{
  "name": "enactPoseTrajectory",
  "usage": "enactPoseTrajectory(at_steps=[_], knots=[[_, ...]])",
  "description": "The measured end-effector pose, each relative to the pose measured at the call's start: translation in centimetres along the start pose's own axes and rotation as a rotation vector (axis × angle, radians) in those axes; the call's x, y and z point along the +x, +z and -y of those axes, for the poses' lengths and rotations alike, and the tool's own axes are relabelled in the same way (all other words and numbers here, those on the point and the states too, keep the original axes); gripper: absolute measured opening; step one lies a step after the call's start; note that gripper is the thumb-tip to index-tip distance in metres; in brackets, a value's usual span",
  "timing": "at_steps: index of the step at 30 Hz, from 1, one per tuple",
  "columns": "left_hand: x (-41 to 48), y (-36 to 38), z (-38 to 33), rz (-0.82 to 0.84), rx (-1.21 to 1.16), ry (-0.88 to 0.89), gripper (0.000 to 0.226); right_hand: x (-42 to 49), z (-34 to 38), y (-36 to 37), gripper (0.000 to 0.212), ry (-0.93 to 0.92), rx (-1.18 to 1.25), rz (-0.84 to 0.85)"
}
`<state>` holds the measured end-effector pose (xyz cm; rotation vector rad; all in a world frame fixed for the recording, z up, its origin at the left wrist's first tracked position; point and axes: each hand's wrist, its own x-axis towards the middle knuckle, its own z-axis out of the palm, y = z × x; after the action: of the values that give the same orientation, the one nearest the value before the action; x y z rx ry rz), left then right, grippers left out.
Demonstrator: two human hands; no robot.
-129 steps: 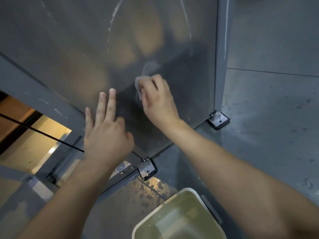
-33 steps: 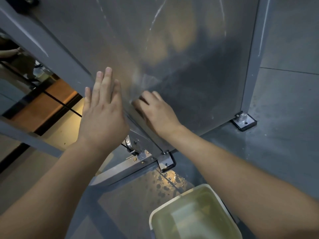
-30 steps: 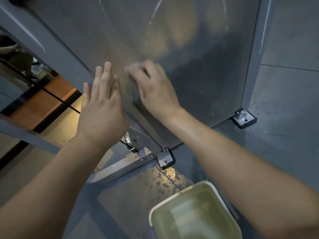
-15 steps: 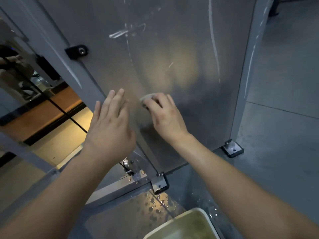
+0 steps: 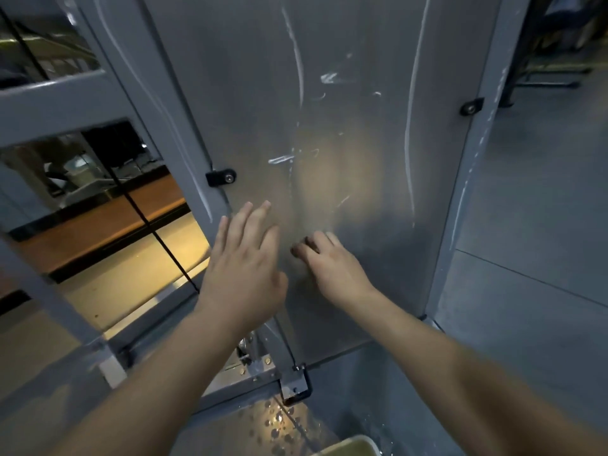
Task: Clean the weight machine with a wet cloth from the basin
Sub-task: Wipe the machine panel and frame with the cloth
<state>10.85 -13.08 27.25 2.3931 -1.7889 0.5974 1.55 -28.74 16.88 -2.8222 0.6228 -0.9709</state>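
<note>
The tall grey sheet-metal panel of the weight machine filled the middle of the view, streaked with pale scratches and carrying a dull warm reflection at its centre. Grey painted steel frame bars ran along the panel's left edge, with a thin black cable slanting down behind them. The grey concrete floor spread out past the panel's right edge. The left hand was at the lower left part of the panel, its fingers straight and a little apart, holding nothing; whether the palm touched the metal could not be told. The right hand lay just beside it on the lower middle of the panel, fingers bent with their tips against the metal. The cloth itself could not be made out beneath them, so whether that hand was clamped on it could not be told. A corner of the cream plastic basin showed on the floor below the panel's lower edge. A steel foot plate sat at the panel's lower left corner, with water drops scattered on the floor next to it. Two small black bolted brackets held the panel, one on its left edge and one on its right edge.
</note>
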Motion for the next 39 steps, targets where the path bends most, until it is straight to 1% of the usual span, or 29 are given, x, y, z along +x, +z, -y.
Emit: enactPoseTrajectory(at_steps=[2,4,6,7,9,11,12,14,16,18,20,21,22,23,25,26,27,30,31,32,34,35,36,37,38,39], knots=[[0.4,-1.2,0.9,-0.081,0.01,-0.026,0.069,2.6,0.6,-2.1,0.038,0.014,0.022,-0.126],[1.3,-2.4,2.0,-0.19,0.049,-0.039,0.078,4.8,1.0,-3.5,0.042,0.019,0.065,-0.228],[2.6,-3.3,2.9,-0.267,0.116,-0.035,0.089,5.4,1.4,-3.8,0.042,0.01,0.088,-0.291],[3.2,-3.5,3.3,-0.275,0.16,-0.028,0.093,5.1,1.4,-3.4,0.04,0.0,0.083,-0.308],[4.3,-3.6,4.0,-0.239,0.265,-0.03,0.102,3.8,0.9,-2.1,0.043,-0.018,0.038,-0.274],[4.8,-3.3,4.5,-0.183,0.375,-0.04,0.115,2.5,0.7,-1.3,0.047,-0.052,-0.01,-0.184],[5.0,-3.1,4.6,-0.163,0.415,-0.039,0.119,2.3,0.5,-1.5,0.048,-0.071,-0.028,-0.137],[5.1,-2.8,4.7,-0.15,0.446,-0.036,0.125,3.1,0.4,-2.9,0.046,-0.092,-0.048,-0.103],[5.3,-2.6,4.5,-0.158,0.434,-0.041,0.126,4.9,0.9,-5.0,0.036,-0.058,-0.015,-0.163],[5.5,-2.3,4.2,-0.168,0.4,-0.054,0.124,6.7,1.1,-6.5,0.026,-0.017,0.055,-0.286],[5.6,-2.1,3.7,-0.182,0.386,-0.061,0.121,7.0,1.1,-6.0,0.027,-0.006,0.066,-0.366],[5.6,-1.9,3.5,-0.193,0.394,-0.065,0.119,6.4,0.9,-5.2,0.029,-0.033,0.052,-0.383],[5.7,-1.8,3.3,-0.201,0.409,-0.069,0.117,5.6,0.7,-4.3,0.032,-0.086,0.024,-0.353],[5.7,-1.8,3.2,-0.203,0.427,-0.073,0.115,4.5,0.3,-3.4,0.035,-0.165,-0.025,-0.276],[5.8,-1.6,3.0,-0.196,0.442,-0.076,0.112,3.8,-0.9,-3.7,0.032,-0.325,-0.128,-0.108],[5.9,-1.5,3.0,-0.197,0.443,-0.078,0.11,4.4,-1.4,-4.7,0.031,-0.358,-0.149,-0.095],[5.9,-1.3,3.0,-0.204,0.442,-0.082,0.11,5.4,-1.6,-5.7,0.031,-0.337,-0.147,-0.127],[6.4,-0.9,2.8,-0.23,0.408,-0.106,0.112,8.1,-1.2,-7.9,0.028,-0.133,-0.021,-0.395],[6.5,-0.8,2.7,-0.235,0.401,-0.115,0.113,8.0,-0.9,-7.5,0.029,-0.112,-0.002,-0.435],[6.5,-0.8,2.6,-0.24,0.402,-0.123,0.113,7.4,-0.5,-6.6,0.032,-0.127,-0.008,-0.412],[6.5,-0.8,2.5,-0.247,0.416,-0.129,0.111,5.2,-0.3,-4.8,0.036,-0.258,-0.069,-0.225],[6.5,-0.8,2.4,-0.247,0.421,-0.13,0.111,4.4,-0.7,-4.5,0.034,-0.314,-0.111,-0.137],[6.5,-0.8,2.4,-0.243,0.419,-0.132,0.111,4.2,-1.1,-4.9,0.031,-0.331,-0.129,-0.095],[6.5,-0.8,2.3,-0.237,0.415,-0.133,0.112,4.6,-1.3,-5.4,0.029,-0.295,-0.116,-0.101],[6.5,-0.8,2.3,-0.232,0.41,-0.134,0.113,5.3,-1.1,-6.2,0.028,-0.228,-0.081,-0.154],[6.6,-0.7,2.2,-0.226,0.407,-0.14,0.114,6.0,-0.8,-6.8,0.027,-0.158,-0.034,-0.243]])
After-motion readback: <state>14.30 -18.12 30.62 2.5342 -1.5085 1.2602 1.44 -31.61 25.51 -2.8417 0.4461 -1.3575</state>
